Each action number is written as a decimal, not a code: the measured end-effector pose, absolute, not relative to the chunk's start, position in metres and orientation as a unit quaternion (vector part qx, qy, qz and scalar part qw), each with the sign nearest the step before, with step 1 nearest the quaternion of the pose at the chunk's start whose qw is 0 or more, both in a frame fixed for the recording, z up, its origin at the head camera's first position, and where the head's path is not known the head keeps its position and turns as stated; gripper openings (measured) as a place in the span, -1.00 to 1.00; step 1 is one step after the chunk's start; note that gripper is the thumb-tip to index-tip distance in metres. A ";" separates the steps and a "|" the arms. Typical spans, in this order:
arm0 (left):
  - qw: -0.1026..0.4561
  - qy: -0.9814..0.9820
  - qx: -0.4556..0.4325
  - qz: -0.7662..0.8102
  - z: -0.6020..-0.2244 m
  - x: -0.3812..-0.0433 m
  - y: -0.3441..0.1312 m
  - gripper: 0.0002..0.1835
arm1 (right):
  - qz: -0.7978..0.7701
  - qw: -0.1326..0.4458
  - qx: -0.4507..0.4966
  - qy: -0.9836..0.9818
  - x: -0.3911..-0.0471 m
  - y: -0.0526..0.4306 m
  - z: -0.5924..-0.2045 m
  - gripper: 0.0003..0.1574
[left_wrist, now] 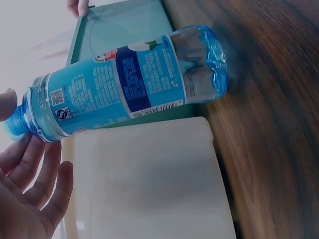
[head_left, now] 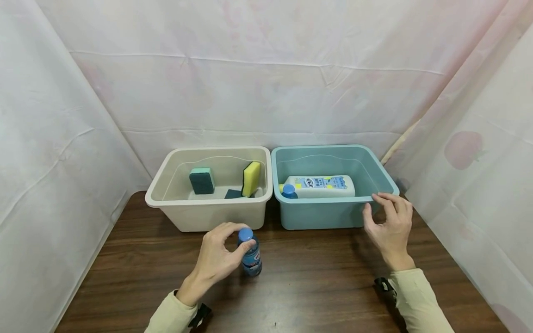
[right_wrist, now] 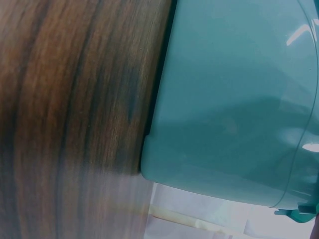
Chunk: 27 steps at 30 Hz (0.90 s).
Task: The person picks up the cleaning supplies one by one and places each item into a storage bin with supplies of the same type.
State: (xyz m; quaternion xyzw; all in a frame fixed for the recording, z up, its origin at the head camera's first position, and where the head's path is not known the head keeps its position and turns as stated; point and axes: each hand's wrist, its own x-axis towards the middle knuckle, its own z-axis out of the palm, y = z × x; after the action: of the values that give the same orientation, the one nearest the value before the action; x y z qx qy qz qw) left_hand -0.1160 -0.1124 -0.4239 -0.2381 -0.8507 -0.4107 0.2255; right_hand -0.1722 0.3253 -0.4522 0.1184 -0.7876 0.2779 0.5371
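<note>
A clear bottle with a blue cap and blue label (left_wrist: 107, 84) is upright over the wooden table in front of the bins. My left hand (head_left: 218, 252) pinches it near the cap between thumb and fingers. Whether its base touches the table I cannot tell. My right hand (head_left: 393, 226) rests its fingertips on the front rim of the teal bin (head_left: 320, 215), near the right corner, with the thumb apart in front of the wall. Inside that bin lies a white bottle with a printed label (head_left: 322, 186), beside another blue-capped bottle (head_left: 289, 191), mostly hidden by the front wall.
Left of the teal bin stands a cream bin (head_left: 216, 216). It holds a green sponge (head_left: 202, 181), a yellow sponge (head_left: 251, 179) and a dark flat piece (head_left: 233, 194). Pale curtains (head_left: 258, 101) surround the wooden table (head_left: 308, 286) at the back and sides.
</note>
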 end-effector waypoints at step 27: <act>0.233 -0.839 -0.220 -0.440 -0.405 -0.114 -0.099 -0.70 | 0.282 0.552 0.117 -0.776 -0.173 0.322 -0.451 -0.63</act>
State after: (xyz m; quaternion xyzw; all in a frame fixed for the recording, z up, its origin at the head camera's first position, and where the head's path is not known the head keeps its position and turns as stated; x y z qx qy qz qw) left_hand -0.1135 -0.0987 -0.4053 -0.2200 -0.8392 -0.4396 0.2325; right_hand -0.1728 0.3219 -0.4505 0.1173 -0.7762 0.2817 0.5517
